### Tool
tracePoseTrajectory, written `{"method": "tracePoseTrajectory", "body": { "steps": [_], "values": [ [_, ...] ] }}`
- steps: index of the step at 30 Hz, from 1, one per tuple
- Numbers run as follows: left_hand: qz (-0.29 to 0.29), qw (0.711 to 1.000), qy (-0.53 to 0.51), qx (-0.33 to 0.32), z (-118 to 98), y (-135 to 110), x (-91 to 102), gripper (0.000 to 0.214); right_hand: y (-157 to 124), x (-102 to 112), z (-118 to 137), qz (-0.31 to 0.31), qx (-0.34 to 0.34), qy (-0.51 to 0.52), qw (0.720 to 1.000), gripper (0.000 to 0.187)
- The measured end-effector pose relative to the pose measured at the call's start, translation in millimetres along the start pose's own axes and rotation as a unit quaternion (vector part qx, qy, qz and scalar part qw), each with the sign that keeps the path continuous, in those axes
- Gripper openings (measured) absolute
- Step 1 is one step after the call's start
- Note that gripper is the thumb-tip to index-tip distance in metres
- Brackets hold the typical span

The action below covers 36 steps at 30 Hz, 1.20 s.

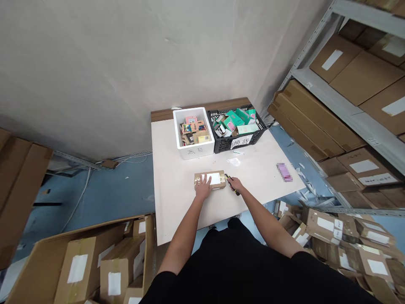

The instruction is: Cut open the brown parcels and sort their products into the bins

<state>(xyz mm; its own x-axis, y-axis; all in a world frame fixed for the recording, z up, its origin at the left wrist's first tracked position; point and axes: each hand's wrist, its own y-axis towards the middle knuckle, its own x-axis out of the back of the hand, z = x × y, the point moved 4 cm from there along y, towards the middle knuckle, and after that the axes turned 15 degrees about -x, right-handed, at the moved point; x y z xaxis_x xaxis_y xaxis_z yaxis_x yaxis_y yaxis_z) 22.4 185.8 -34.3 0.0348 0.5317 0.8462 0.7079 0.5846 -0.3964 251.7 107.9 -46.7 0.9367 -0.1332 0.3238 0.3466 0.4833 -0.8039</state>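
Note:
A small taped cardboard parcel (pixel 212 179) with a white label lies on the white table (pixel 177 190). My left hand (pixel 203 186) rests flat on the parcel's left part, fingers stretched out. My right hand (pixel 236 184) is closed round a black and yellow utility knife (pixel 231 183), whose tip points at the parcel's right end.
Behind the parcel stand a white foam box (pixel 193 131) and a black crate (pixel 238 128), both full of small packages. A pink object (pixel 284 172) lies at the table's right. Cardboard boxes fill a big carton (pixel 95 261) at the lower left, the floor (pixel 348 245) at the right, and metal shelves (pixel 348 97).

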Motion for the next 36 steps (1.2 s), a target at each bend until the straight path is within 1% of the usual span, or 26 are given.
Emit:
{"method": "tracePoseTrajectory", "body": {
  "steps": [3,5,8,14,18,20,22,24,25,27,29,32,33,34,36],
  "values": [
    [-0.006,1.000,-0.003,0.007,-3,-1,0.8,0.072,-3,-2,5,-0.001,0.001,-0.016,1.000,0.044],
    [-0.009,1.000,-0.005,0.008,-5,-1,0.8,0.072,-8,-2,3,-0.002,-0.001,-0.035,0.999,0.045],
    [-0.009,1.000,-0.004,0.010,-6,0,0.9,0.072,-15,0,-5,0.006,0.000,-0.061,0.998,0.046],
    [-0.013,1.000,0.007,0.013,-8,-3,1.3,0.070,-25,1,-23,0.013,0.025,-0.086,0.996,0.044],
    [-0.018,1.000,0.009,0.016,-9,-4,4.7,0.069,-33,1,-38,0.021,0.028,-0.093,0.995,0.041],
    [-0.012,1.000,0.009,0.014,-8,-2,10.7,0.069,-36,0,-47,-0.008,0.018,-0.062,0.998,0.039],
    [-0.011,1.000,0.002,0.007,-3,1,20.8,0.067,-38,-4,-56,-0.072,0.002,-0.013,0.997,0.038],
    [-0.025,1.000,-0.007,0.009,6,4,33.3,0.063,-40,-15,-61,-0.129,-0.020,0.015,0.991,0.037],
    [-0.032,0.999,-0.008,0.014,12,5,38.5,0.062,-41,-23,-60,-0.142,-0.030,0.015,0.989,0.037],
    [-0.027,0.999,-0.008,0.027,22,3,43.7,0.061,-39,-43,-53,-0.154,-0.043,-0.002,0.987,0.042],
    [-0.019,0.999,-0.006,0.041,28,-3,42.2,0.063,-33,-58,-35,-0.173,-0.047,-0.027,0.983,0.047],
    [-0.021,0.995,-0.006,0.101,32,-20,33.0,0.068,-17,-69,8,-0.201,-0.030,-0.070,0.977,0.047],
    [-0.011,0.993,-0.015,0.120,31,-26,28.3,0.069,-9,-70,25,-0.201,-0.021,-0.083,0.976,0.046],
    [0.007,0.991,-0.030,0.129,30,-33,23.1,0.068,-2,-70,43,-0.195,-0.010,-0.094,0.976,0.045],
    [0.044,0.990,-0.063,0.116,23,-44,14.3,0.057,10,-68,76,-0.170,0.010,-0.112,0.979,0.046]
  ]
}}
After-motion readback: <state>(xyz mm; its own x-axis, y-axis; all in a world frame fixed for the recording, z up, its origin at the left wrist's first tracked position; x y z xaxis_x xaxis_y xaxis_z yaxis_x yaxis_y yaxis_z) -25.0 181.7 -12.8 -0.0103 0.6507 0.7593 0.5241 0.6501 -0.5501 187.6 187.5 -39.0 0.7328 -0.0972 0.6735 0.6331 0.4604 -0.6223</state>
